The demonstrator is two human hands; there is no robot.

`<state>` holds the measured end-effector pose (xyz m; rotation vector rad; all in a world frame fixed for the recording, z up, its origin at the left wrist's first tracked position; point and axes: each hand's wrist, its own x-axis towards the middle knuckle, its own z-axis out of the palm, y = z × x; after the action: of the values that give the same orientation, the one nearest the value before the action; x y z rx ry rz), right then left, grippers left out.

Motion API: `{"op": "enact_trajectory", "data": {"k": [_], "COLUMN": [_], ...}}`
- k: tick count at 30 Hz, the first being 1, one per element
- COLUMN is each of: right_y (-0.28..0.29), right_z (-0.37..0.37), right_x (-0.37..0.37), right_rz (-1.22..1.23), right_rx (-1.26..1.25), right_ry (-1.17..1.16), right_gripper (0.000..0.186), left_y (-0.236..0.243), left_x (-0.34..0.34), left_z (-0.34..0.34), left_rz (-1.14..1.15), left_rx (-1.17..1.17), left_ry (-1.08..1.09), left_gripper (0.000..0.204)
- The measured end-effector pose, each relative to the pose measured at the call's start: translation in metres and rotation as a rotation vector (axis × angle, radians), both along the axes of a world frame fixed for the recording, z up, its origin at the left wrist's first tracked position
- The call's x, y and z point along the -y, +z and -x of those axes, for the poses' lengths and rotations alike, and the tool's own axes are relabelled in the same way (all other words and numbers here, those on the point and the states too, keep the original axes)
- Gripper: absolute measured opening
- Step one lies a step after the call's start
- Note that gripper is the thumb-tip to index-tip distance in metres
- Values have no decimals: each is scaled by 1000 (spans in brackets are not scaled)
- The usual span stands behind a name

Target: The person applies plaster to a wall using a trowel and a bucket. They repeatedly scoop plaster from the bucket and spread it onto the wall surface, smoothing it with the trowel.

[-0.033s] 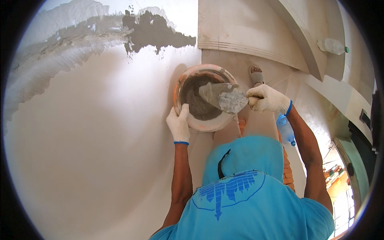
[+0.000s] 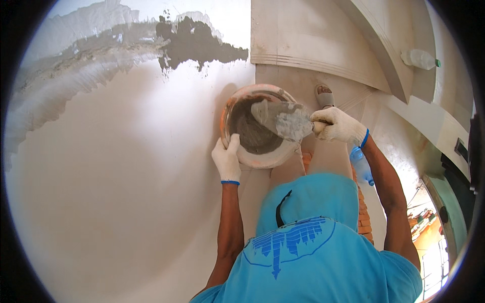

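My left hand, in a white knit glove with a blue cuff, grips the lower left rim of a round basin. Its thumb lies over the rim and the fingers go behind it. Grey wet mortar coats the bottom of the basin. Gloved the same way, my right hand is closed round the handle of a trowel. The mortar-smeared blade points left, across the basin's right rim and over the mortar. Whether the blade touches the mortar I cannot tell.
On my left is a white wall with a dark grey mortar patch on its far part. A blue plastic bottle lies by my right forearm, near orange bricks. A clear bottle is at the far right.
The trowel blade's tip sits slightly farther up over the basin. The basin and my left hand have shifted down a little in the picture. Both grips are the same.
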<state>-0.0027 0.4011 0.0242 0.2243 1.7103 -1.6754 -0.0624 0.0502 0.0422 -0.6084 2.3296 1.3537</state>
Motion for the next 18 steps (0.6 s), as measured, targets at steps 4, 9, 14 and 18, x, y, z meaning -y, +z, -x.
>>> {"op": "enact_trajectory", "data": {"k": [4,9,14,18], "right_y": [-2,-30,-58,-84], "right_z": [24,67,105,119], "right_x": [18,48,85,116], "right_rz": [-85,-67,-101,-180], "right_rx": [-100,-218,-140,-221], "right_ry": [-164,-354,-459,-555], "right_gripper": [46,51,53,57], "left_y": [-1,-10,-13,-14], "left_x": [2,15,22,30], "left_z": [-7,-20,-35,-44], "left_rz": [41,86,93,135], "left_rx": [21,57,87,129], "left_ry": [-9,-34,-1,-21], "left_gripper": [30,29,30,30]}}
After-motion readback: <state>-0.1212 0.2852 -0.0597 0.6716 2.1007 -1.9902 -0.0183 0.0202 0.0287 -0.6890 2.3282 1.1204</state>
